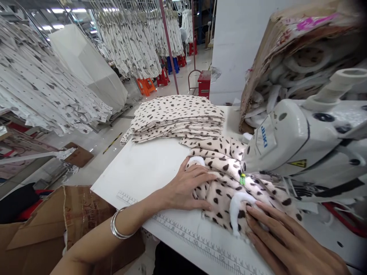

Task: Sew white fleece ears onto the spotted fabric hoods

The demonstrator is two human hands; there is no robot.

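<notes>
— Cream spotted cloth (220,198), where against the fingers?
— Under both sets: left hand (186,187) flat, fingers spread, no grip; right hand (286,240) flat too, unclenched, a white trim strip (237,206) just beside the fingertips.
— Beyond the fingers?
— Juki sewing machine (286,145) just past the left fingertips; folded spotted stack (174,118) farther off, on a white table (129,179).

Overhead strip lights (54,10) are glowing brightly far left, faint shadows are falling on the white table (129,175), and the wide lens is bending and blurring the right edge.
</notes>
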